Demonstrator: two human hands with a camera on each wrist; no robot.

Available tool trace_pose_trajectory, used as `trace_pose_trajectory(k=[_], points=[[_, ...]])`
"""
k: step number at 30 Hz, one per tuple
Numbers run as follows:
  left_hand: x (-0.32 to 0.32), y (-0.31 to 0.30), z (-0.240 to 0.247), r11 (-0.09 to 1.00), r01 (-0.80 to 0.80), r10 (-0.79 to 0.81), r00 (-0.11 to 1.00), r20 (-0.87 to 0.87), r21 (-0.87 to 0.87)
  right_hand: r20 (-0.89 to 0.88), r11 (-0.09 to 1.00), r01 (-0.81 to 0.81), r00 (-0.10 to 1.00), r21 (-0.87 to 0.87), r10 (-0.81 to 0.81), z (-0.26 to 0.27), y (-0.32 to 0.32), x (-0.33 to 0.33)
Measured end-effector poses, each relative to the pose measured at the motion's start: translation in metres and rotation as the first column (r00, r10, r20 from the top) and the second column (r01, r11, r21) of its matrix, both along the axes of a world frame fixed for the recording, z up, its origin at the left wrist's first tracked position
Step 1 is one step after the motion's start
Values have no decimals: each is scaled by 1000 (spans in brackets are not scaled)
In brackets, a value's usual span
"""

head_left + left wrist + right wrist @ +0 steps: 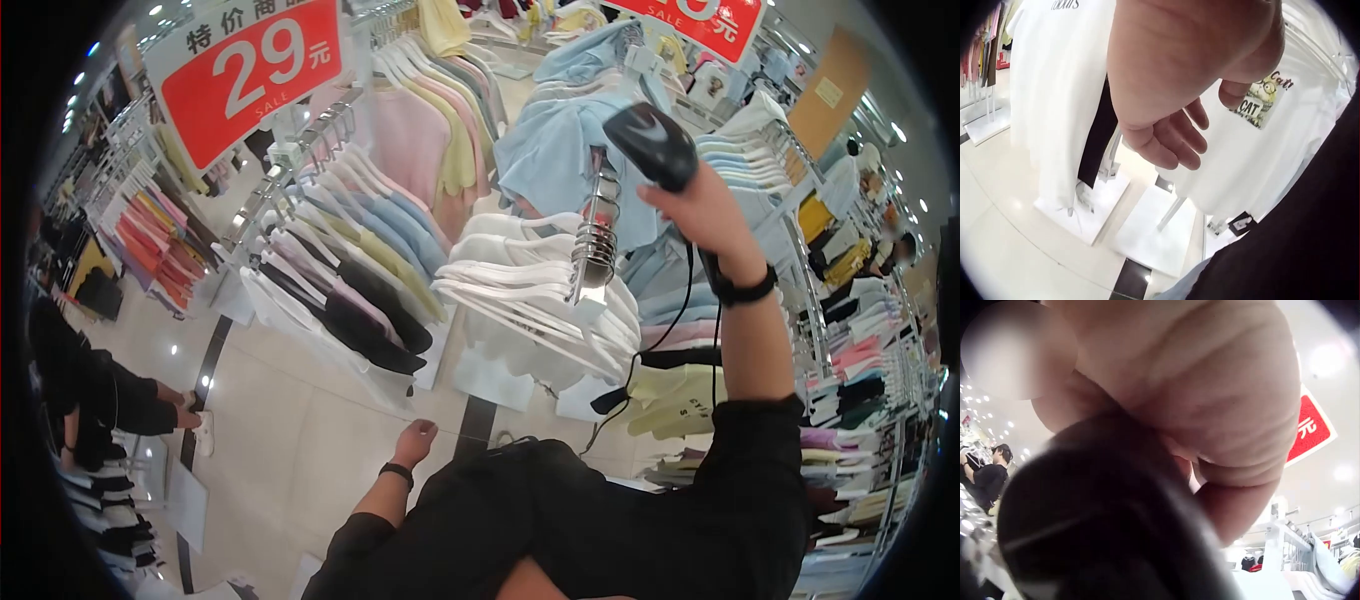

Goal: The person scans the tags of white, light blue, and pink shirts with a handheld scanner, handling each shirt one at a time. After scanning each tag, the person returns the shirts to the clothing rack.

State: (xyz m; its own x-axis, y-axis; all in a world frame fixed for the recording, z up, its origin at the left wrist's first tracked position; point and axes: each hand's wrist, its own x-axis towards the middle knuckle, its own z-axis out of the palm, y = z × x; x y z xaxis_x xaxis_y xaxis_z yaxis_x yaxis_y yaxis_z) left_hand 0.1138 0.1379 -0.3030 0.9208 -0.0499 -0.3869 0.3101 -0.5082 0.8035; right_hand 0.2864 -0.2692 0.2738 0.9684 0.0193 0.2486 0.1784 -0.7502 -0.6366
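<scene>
My right hand (708, 212) is raised over the racks and grips a black corded barcode scanner (652, 147), its rounded head pointing up and left. A thin black cable (690, 290) hangs from it toward my lap. In the right wrist view, the dark handle (1116, 519) fills the palm beneath curled fingers (1241, 506). My left hand (413, 442) hangs low by my side, loosely curled and holding nothing. Close by it in the left wrist view are a white T-shirt with a cat print (1254, 106) and another white shirt (1054, 94).
White hangers (520, 280) crowd a metal rail (600, 230) ahead of me. Light blue tops (560, 140) hang beyond it. A rack of shirts (350, 260) stands to the left under a red sale sign (245, 85). Another person (90, 370) is at far left on the tiled floor (290, 420).
</scene>
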Motion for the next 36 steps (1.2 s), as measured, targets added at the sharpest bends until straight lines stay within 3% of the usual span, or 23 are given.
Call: trace_pose_trajectory(k=[3, 6, 7, 10, 12, 15, 16, 18, 20, 21, 23, 26, 29, 31, 32, 33, 34, 36], points=[[6, -27, 55, 997, -2, 4, 999, 32, -77, 56, 980, -65, 996, -189, 76, 12, 4, 64], [-3, -26, 45, 993, -35, 38, 999, 18, -108, 195, 904, -102, 960, -415, 198, -7, -7, 135], [-12, -23, 42, 991, -82, 83, 996, 9, -110, 26, 893, -91, 993, -441, 113, 2, 7, 138], [-50, 0, 21, 976, -198, 188, 977, -99, -93, -30, 845, -114, 993, -523, 115, -5, 13, 164], [-91, 23, -27, 965, -264, 259, 953, -160, -8, -80, 875, -174, 985, -452, 155, -11, 9, 172], [-168, 60, -79, 971, -3, 59, 971, -230, 239, -9, 911, -173, 983, -375, 183, -21, 2, 174], [-193, 65, -77, 941, 119, -32, 963, -269, 315, 12, 928, -188, 979, -322, 202, -18, 2, 165], [-232, 68, -66, 930, 150, 62, 835, -546, 335, 60, 954, -209, 972, -214, 226, -5, 0, 147], [-239, 53, -10, 937, 43, 220, 698, -682, 347, 94, 974, -206, 972, -95, 215, 0, -13, 143], [-239, 48, 15, 927, 72, 190, 756, -626, 369, 90, 981, -192, 977, -19, 193, 5, -17, 135], [-231, 53, 12, 940, 89, 144, 772, -619, 329, 68, 978, -136, 990, 157, 127, 10, -18, 113], [-215, 73, -50, 949, 96, 80, 846, -526, 299, 284, 973, -204, 944, 104, 168, -13, -27, 114], [-152, 75, -56, 953, 97, 35, 905, -424, 286, 224, 974, -143, 969, 173, 103, -10, -29, 100], [-114, 75, -59, 967, -24, 76, 978, -196, 253, 240, 970, -119, 968, 212, 66, -2, -35, 91], [-92, 76, -77, 978, -158, 190, 944, -270, 136, 275, 967, -115, 960, 229, 49, 6, -43, 86], [-75, 75, -79, 972, -227, 235, 943, -236, 62, 310, 963, -111, 950, 244, 31, 13, -48, 80], [-59, 71, -70, 953, -300, 282, 929, -241, -41, 354, 928, -125, 935, 351, -8, 21, -50, 70], [-36, 60, -35, 939, -313, 283, 938, -202, -139, 516, 838, -201, 850, 507, -108, 31, -48, 51]])
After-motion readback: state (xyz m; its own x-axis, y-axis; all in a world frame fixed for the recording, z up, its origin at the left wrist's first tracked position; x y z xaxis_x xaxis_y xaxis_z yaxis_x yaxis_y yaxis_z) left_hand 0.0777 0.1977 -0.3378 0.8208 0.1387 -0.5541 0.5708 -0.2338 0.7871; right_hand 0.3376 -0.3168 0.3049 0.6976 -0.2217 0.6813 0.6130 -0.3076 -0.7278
